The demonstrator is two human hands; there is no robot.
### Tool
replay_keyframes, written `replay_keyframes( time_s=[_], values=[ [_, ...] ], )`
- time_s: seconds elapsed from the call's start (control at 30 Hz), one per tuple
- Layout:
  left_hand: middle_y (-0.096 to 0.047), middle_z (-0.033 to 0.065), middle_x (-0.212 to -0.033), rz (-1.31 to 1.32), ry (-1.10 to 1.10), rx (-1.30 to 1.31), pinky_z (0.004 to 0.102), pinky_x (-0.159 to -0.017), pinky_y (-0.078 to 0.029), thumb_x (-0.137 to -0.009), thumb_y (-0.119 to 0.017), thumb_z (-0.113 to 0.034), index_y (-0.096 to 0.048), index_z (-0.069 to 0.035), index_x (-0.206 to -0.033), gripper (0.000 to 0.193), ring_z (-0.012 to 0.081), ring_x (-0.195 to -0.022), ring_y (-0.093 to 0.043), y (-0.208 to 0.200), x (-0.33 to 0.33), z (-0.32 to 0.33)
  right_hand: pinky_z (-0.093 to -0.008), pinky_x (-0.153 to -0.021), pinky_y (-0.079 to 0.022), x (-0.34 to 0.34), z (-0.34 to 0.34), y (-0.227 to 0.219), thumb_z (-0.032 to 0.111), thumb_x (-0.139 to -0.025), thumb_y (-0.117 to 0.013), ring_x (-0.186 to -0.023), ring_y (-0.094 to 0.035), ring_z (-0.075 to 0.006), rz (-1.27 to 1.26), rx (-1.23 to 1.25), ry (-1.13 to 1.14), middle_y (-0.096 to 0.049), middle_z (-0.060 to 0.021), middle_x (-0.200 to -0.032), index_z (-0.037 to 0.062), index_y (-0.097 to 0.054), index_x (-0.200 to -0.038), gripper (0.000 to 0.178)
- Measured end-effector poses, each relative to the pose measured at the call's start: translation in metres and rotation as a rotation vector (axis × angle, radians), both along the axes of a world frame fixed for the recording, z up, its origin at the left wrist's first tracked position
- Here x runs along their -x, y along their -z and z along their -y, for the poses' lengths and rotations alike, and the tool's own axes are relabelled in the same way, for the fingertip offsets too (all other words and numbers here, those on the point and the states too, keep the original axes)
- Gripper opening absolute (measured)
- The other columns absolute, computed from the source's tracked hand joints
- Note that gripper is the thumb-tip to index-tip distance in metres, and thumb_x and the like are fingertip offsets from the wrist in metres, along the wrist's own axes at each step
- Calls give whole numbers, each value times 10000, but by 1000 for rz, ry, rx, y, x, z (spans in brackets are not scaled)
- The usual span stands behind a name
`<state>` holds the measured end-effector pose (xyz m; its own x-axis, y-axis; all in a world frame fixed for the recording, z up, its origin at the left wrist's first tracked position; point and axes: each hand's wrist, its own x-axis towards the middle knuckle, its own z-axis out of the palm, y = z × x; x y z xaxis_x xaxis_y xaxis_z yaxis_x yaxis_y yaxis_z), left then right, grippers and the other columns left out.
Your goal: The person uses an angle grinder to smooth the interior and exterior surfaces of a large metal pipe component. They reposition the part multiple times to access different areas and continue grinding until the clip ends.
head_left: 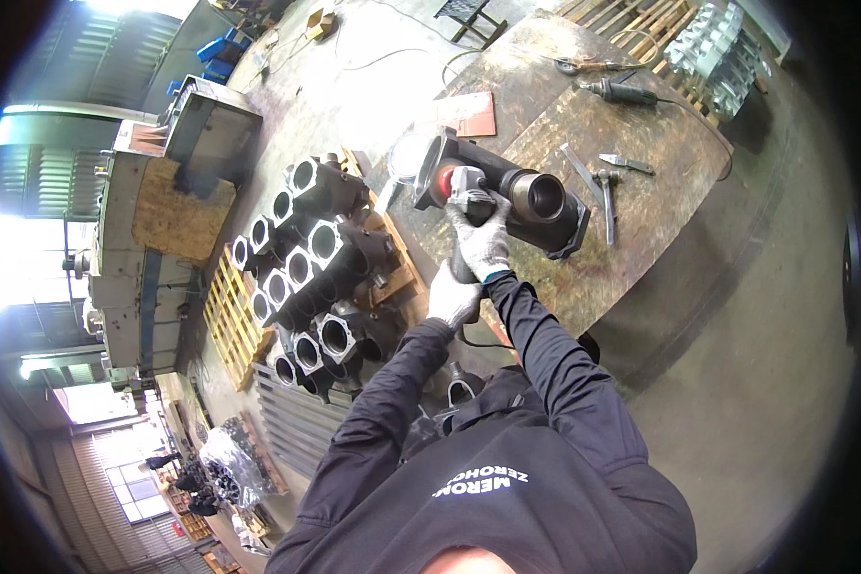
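Note:
Both my hands wear pale knitted gloves and are closed on an angle grinder (465, 179) with a red disc. My right hand (481, 237) wraps the tool just behind its head. Lower down, my left hand (455, 295) grips the rear of its body, mostly covering it. The disc is at the left end of a dark cast metal pipe body (493, 165), close to its flange; whether it touches cannot be made out. This casting lies on its side on a worn brown workbench (584, 277), its round threaded-looking neck (538, 197) facing up.
On the bench lie a hammer (609, 209), a flat metal bar (582, 172), a small hand tool (627, 164), a second grinder (622, 93) and a red flat sheet (467, 114). Several dark castings (325, 244) stand on pallets at the left. Silvery metal parts (717, 57) are stacked beyond the bench.

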<state>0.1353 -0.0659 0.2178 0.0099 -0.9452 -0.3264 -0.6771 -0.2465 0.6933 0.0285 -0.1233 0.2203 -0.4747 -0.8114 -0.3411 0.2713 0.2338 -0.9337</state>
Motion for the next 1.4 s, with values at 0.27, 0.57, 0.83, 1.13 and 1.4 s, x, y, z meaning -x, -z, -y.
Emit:
replay_keyframes(
  time_s=[0.27, 0.57, 0.83, 1.13, 1.4],
  values=[
    [-702, 140, -1147, -548, -159, -20, 325, -916, -511, -805, -798, -208, -559, 18, -1288, 584, 195, -1052, -656, 16, -3, -25, -516, -875, -538, -7, -17, -15, 414, -785, -868, -1048, -680, -458, -223, -167, -197, -663, -289, -1175, 147, -351, -1412, 855],
    [-694, 159, -1174, -422, -92, 1, 341, -947, -504, -821, -761, -170, -544, 28, -1321, 580, 227, -1091, -656, 35, -2, -21, -509, -888, -538, 0, -20, -17, 453, -759, -879, -1053, -679, -445, -244, -264, -253, -662, -289, -1154, 118, -350, -1409, 903],
    [-724, 214, -1064, -188, -30, -122, 373, -864, -537, -785, -804, -326, -599, 54, -1200, 599, 285, -1007, -706, 12, 20, 52, -506, -892, -537, 22, 50, 1, 571, -757, -835, -1056, -681, -457, -248, -61, -68, -670, -305, -1131, 101, -350, -1380, 919],
    [-698, 221, -1114, -187, -72, -52, 393, -917, -517, -782, -728, -178, -574, 42, -1214, 508, 311, -1053, -682, 35, 3, -28, -531, -873, -545, 6, -26, 8, 447, -771, -868, -1037, -680, -482, -202, -149, -106, -670, -289, -1161, 138, -354, -1388, 861],
    [-708, 245, -1088, -67, 61, -122, 402, -889, -538, -723, -807, -307, -585, 50, -1204, 640, 326, -1021, -706, 7, 12, 9, -479, -967, -510, 17, 4, 18, 442, -756, -888, -1152, -643, -420, -121, -98, 23, -619, -269, -1269, 72, -370, -1386, 895]
  ],
)
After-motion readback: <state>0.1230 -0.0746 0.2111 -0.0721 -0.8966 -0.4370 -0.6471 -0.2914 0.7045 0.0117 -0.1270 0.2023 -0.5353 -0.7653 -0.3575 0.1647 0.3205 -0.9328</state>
